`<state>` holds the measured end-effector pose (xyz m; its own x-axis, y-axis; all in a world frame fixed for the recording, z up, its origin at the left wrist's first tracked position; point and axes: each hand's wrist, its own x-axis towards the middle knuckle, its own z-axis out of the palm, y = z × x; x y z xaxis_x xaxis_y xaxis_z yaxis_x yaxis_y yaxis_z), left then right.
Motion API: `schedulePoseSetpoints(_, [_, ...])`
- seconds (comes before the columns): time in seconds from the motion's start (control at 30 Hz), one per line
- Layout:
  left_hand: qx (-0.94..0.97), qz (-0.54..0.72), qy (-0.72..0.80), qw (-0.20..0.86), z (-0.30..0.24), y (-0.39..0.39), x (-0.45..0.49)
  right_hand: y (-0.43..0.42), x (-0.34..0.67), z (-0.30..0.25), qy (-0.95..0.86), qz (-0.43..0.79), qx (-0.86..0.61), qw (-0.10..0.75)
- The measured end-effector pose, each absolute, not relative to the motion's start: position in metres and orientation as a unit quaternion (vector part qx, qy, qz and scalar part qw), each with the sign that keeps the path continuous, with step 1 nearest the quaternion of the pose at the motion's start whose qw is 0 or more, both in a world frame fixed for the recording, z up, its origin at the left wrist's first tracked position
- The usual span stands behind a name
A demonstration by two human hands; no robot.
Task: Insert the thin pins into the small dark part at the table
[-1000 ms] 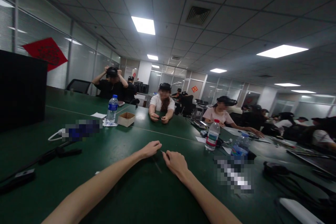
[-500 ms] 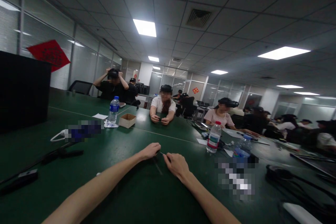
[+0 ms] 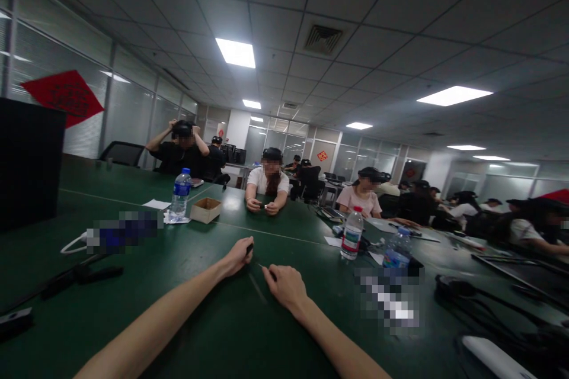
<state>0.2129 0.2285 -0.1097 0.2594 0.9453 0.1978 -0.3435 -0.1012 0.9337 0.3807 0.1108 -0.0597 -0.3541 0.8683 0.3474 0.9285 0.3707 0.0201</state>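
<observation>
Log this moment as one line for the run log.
left hand: pinches small dark piece | right hand: fingers curled, apart from left, contents unclear | surface: green table | nearby: water bottle

Ceiling: grey tile grid (image 3: 400,6) with one square vent (image 3: 322,39).
Lighting: recessed panels lit, the nearest (image 3: 235,52) overhead, others running toward the far end.
Walls: glass partitions (image 3: 128,112) with blinds on the left, carrying a red diamond sign (image 3: 62,95).
Furniture: long green table (image 3: 133,308); black office chair (image 3: 122,153) at its far side; dark upright panel (image 3: 26,160) at left.
</observation>
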Motion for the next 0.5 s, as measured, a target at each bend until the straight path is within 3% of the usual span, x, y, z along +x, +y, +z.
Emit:
schedulePoseSetpoints(0.2, [0.500, 0.551, 0.306, 0.593, -0.112, 0.228, 0.213, 0.117, 0.384, -0.065, -0.805, -0.103, -0.563, 0.154])
schedulePoseSetpoints(0.5, [0.699, 0.419, 0.384, 0.433, -0.104, 0.210, 0.224, 0.119, 0.385, -0.067, -0.786, -0.107, -0.589, 0.155])
